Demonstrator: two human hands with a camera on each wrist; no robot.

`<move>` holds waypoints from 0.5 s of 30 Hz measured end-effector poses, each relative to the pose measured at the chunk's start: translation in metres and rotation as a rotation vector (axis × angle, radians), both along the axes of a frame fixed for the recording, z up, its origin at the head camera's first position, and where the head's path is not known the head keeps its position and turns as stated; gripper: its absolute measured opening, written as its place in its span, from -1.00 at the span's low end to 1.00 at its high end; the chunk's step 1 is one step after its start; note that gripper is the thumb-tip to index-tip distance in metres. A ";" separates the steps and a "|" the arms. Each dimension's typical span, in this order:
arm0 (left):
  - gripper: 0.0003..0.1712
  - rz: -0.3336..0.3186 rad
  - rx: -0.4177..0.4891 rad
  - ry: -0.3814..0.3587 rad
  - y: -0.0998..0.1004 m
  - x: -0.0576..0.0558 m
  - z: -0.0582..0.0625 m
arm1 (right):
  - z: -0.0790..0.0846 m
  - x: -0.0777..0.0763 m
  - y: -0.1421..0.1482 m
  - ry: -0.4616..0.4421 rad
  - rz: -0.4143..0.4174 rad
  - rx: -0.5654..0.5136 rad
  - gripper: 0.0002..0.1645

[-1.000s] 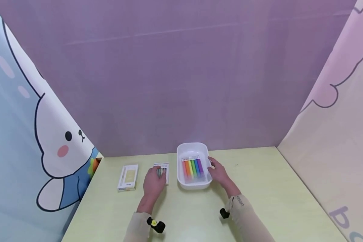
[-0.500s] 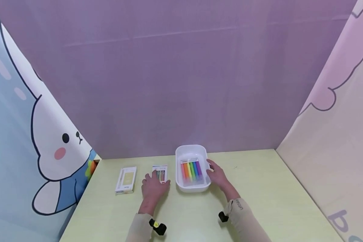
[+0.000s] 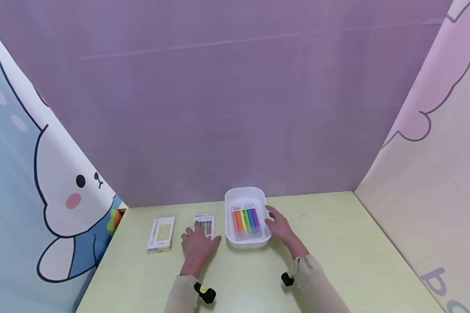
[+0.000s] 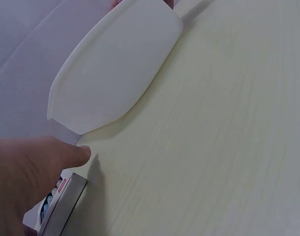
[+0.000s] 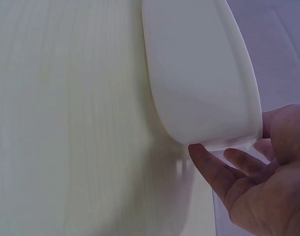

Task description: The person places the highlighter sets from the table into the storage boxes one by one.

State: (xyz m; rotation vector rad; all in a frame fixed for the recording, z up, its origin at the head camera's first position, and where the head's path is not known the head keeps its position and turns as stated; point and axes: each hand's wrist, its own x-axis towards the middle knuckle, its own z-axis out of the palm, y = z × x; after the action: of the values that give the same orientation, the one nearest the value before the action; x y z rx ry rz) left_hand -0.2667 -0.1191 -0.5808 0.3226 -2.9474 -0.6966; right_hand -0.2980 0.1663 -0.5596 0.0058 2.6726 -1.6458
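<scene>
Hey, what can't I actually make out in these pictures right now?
Head view: part of the small box, covered by the left hand.
Head view: the lettering on the flat box at the left, too small to read.
Left wrist view: the inside of the tray and the marker pack, hidden by the tray's outer wall.
Right wrist view: part of the right hand, cut off by the right edge.

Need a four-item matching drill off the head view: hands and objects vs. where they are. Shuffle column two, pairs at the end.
1. Rainbow marker pack
2. Left hand
3. Right hand
4. Yellow-panel white box

A. At the right side of the white tray
B. Farthest left on the table
C. Inside the white tray
D. At the near end of the small windowed box

Pairs: 1-C, 2-D, 3-A, 4-B
</scene>
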 end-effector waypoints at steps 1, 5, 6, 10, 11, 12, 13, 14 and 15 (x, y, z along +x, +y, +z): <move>0.25 -0.002 -0.014 -0.006 0.000 -0.001 -0.001 | -0.001 0.000 0.000 0.000 -0.001 0.000 -0.37; 0.13 -0.003 -0.059 -0.009 0.000 -0.003 -0.006 | -0.001 0.000 -0.001 0.002 -0.004 0.000 -0.37; 0.10 -0.001 -0.064 -0.007 0.000 -0.004 -0.007 | -0.001 0.001 -0.001 0.004 -0.002 0.000 -0.37; 0.03 0.003 -0.047 0.004 -0.002 -0.007 -0.008 | 0.000 0.001 -0.002 0.008 -0.003 -0.003 -0.36; 0.02 0.001 -0.042 0.002 -0.003 -0.008 -0.008 | 0.000 0.001 -0.002 0.008 -0.004 -0.002 -0.36; 0.02 -0.002 -0.038 -0.001 -0.003 -0.009 -0.008 | 0.000 0.001 -0.002 0.008 -0.005 -0.001 -0.36; 0.02 -0.005 -0.035 -0.007 -0.004 -0.010 -0.008 | 0.000 0.000 -0.002 0.008 -0.007 -0.002 -0.37; 0.03 -0.007 -0.033 -0.015 -0.005 -0.011 -0.008 | 0.000 0.000 -0.002 0.008 -0.007 -0.002 -0.37; 0.03 -0.008 -0.038 -0.023 -0.006 -0.012 -0.008 | 0.000 0.000 -0.002 0.007 -0.007 -0.002 -0.37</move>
State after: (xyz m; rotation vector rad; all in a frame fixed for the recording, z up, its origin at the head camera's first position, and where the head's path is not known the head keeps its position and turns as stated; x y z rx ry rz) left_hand -0.2787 -0.1246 -0.5889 0.3180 -2.9815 -0.6417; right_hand -0.2978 0.1643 -0.5600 0.0093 2.6790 -1.6543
